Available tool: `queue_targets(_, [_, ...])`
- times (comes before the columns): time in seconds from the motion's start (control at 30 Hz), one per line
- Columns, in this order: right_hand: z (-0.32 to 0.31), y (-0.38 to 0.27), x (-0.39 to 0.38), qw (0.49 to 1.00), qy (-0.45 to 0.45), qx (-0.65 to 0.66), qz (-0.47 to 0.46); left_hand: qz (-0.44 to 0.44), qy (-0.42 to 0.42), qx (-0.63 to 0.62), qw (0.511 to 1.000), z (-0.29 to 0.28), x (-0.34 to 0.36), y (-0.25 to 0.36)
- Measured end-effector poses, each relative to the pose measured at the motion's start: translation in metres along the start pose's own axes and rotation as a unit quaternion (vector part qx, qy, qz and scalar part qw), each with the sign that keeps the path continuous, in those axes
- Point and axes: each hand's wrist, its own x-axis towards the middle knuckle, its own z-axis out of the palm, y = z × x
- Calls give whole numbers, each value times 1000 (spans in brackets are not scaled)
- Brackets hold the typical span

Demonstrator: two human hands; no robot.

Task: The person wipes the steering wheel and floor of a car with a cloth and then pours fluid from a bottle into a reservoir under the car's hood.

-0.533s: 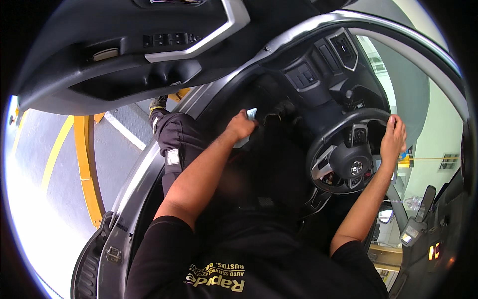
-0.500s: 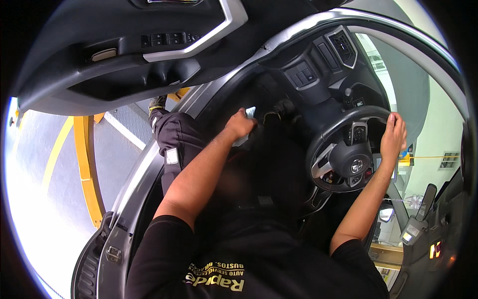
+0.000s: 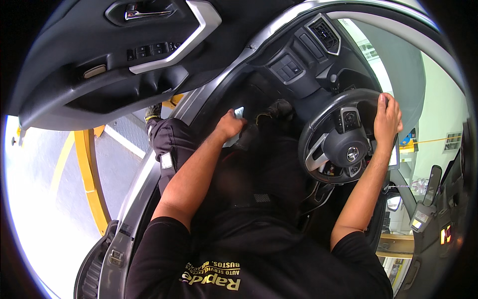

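I sit in the driver's seat of a car with the door open. My left hand [image 3: 230, 124] grips a pale blue, thin item [image 3: 239, 112], possibly a folded cloth, down by my legs near the footwell. My right hand [image 3: 387, 117] is wrapped round the upper right rim of the black steering wheel [image 3: 314, 124]. My left leg [image 3: 172, 139] extends out over the silver door sill, and a dark shoe [image 3: 279, 109] shows in the footwell.
The open door panel [image 3: 114, 84] with handle and switches fills the top left. The dashboard [image 3: 286, 67] with an air vent lies ahead. Outside at left are a yellow metal beam [image 3: 87, 174] and a grey floor [image 3: 119, 169]. A mirror [image 3: 434, 182] is at the right.
The view has shifted slightly, so the steering wheel, dashboard and both hands appear further up or left. My right hand still grips the wheel and my left still holds the pale blue item.
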Motion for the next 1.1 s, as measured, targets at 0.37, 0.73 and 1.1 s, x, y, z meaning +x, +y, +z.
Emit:
queue_targets(0.37, [2,2,2,1000,3,4,-6,22,20,5,1000,3,2,-5])
queue_targets(0.73, [3,5,1,1000,5,-13,-6,19,22,11,1000,4,1,-6])
queue_targets(1.1, [2,33,6,999,7,-36,-21,-11,20,10,1000,-1,-26,-24])
